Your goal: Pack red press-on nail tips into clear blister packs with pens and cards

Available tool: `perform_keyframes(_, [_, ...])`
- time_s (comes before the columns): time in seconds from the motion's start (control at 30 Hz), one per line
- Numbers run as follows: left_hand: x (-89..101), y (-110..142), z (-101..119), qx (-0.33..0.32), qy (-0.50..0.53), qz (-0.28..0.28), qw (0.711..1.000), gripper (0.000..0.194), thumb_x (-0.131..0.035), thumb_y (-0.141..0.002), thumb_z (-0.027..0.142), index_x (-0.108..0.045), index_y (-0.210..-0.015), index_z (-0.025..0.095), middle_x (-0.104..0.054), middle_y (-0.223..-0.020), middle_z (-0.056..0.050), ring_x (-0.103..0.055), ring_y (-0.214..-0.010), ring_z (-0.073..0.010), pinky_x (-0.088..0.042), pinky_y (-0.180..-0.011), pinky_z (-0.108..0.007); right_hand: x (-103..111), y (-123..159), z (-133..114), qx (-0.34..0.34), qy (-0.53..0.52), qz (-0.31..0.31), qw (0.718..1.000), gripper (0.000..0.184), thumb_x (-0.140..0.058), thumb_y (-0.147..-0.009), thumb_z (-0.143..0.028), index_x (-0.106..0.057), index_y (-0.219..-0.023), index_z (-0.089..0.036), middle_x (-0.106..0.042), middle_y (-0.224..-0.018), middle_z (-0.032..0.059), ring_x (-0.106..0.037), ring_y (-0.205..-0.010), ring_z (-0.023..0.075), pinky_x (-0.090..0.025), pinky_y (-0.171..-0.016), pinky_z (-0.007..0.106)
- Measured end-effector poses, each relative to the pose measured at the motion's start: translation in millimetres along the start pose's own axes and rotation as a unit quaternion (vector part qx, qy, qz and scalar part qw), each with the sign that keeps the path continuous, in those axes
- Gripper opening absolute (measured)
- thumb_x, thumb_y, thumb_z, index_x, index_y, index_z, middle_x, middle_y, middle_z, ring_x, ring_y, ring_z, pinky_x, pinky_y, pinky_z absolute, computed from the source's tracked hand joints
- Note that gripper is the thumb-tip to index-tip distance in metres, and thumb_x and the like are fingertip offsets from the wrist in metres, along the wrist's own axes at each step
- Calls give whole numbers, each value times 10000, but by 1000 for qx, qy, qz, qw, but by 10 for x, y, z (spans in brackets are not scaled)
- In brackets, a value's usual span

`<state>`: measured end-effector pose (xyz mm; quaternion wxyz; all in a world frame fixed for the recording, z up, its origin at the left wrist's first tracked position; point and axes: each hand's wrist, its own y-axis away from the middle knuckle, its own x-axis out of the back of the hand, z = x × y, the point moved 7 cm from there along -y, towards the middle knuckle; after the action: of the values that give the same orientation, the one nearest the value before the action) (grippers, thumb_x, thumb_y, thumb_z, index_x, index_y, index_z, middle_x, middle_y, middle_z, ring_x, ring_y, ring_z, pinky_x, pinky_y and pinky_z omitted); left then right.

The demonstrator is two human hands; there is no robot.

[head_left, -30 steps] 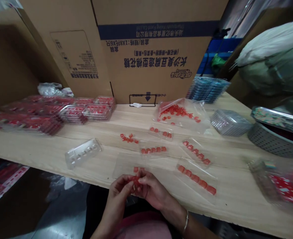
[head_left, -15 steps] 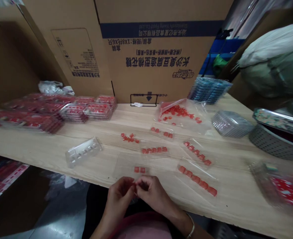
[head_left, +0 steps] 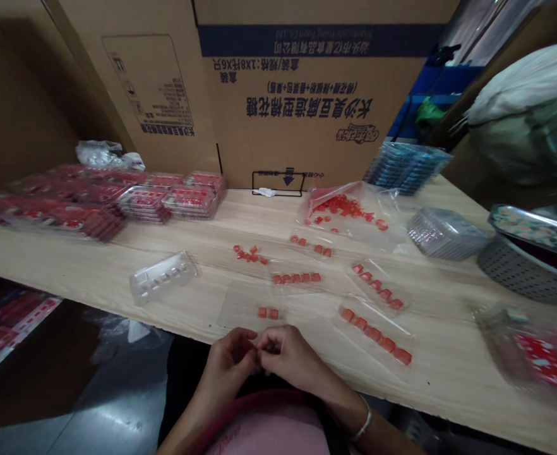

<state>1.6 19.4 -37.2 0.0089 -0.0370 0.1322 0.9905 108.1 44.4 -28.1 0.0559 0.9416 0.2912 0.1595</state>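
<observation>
My left hand [head_left: 233, 361] and my right hand [head_left: 285, 355] meet at the front edge of the table, fingertips pinched together. Whatever lies between them is too small and hidden to make out. Just beyond my fingers, two red cubes [head_left: 268, 313] sit on a clear plastic sheet [head_left: 240, 303]. Farther off is a row of red cubes [head_left: 297, 278] on clear plastic. To the right, two slanting rows of red pieces [head_left: 376, 333] lie on clear film. A small pile of loose red pieces [head_left: 250, 254] rests behind the sheet.
A clear moulded tray [head_left: 163, 277] lies left of my hands. Stacked red packs [head_left: 191, 199] fill the back left. An open bag of red pieces [head_left: 340, 208], clear trays [head_left: 444, 234] and a grey basket [head_left: 529, 272] stand right. A large carton [head_left: 307, 145] closes off the back.
My view has shifted slightly, so the scene sits a little higher and to the right. Both hands stay together at the table edge, fingers still pinched.
</observation>
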Motion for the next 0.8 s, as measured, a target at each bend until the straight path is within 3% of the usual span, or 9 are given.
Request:
perform_keyframes(0.17, [0, 9, 1, -15, -48, -7, 999, 267, -593, -647, 229, -584, -900, 143, -606, -568, 37, -529, -519, -109, -412, -518, -224, 18, 14, -168, 80, 149, 5, 986, 185, -512, -689, -62, -653, -629, -165, -610, -580, -20, -489, -518, 88, -325, -517, 203])
perform_keyframes(0.23, [14, 2, 15, -28, -84, 5, 996, 259, -579, -629, 199, -593, -882, 146, -608, -571, 35, -523, -514, -106, -398, -508, -217, 43, -15, -145, 66, 169, 30, 983, 125, -552, -639, -67, -619, -589, -160, -581, -550, -23, -472, -510, 91, -312, -506, 210])
perform_keyframes(0.33, [28, -14, 18, -23, -85, 18, 996, 183, -556, -603, 167, -597, -781, 158, -611, -585, 31, -526, -505, -100, -406, -504, -213, 24, -89, 54, -18, 29, 25, 999, 67, -563, -600, -104, -564, -578, -167, -521, -504, -53, -453, -457, 79, -317, -452, 189])
perform_keyframes(0.43, [4, -22, 13, 3, -33, -1, 999, 96, -565, -607, 201, -593, -691, 162, -601, -578, 27, -523, -495, -102, -435, -506, -224, -34, -119, 216, -74, -125, 9, 989, 38, -520, -634, -162, -522, -600, -178, -474, -480, -76, -417, -392, 63, -336, -410, 180])
perform_keyframes(0.6, [89, 2, 172, -54, -90, 57, 993, 130, -647, -671, 282, -653, -651, 154, -624, -585, 0, -544, -543, -111, -433, -524, -214, 12, -85, 144, 1, -164, 37, 986, 157, -630, -658, -269, -518, -606, -172, -471, -523, -66, -411, -447, 57, -331, -442, 182])
perform_keyframes(0.7, [118, 5, 170, -49, -28, 70, 996, 146, -679, -663, 302, -644, -650, 161, -614, -553, 15, -524, -495, -100, -424, -495, -208, -23, -77, 130, 5, -254, 15, 967, 303, -667, -709, -440, -521, -675, -176, -523, -601, -45, -480, -526, 77, -403, -528, 209])
perform_keyframes(0.8, [130, 6, 116, -38, 21, 75, 996, 174, -701, -646, 319, -621, -641, 165, -598, -526, 29, -505, -461, -93, -420, -474, -208, -71, -87, 154, -13, -274, 10, 961, 393, -720, -670, -515, -525, -697, -175, -548, -627, -34, -505, -567, 88, -414, -563, 221])
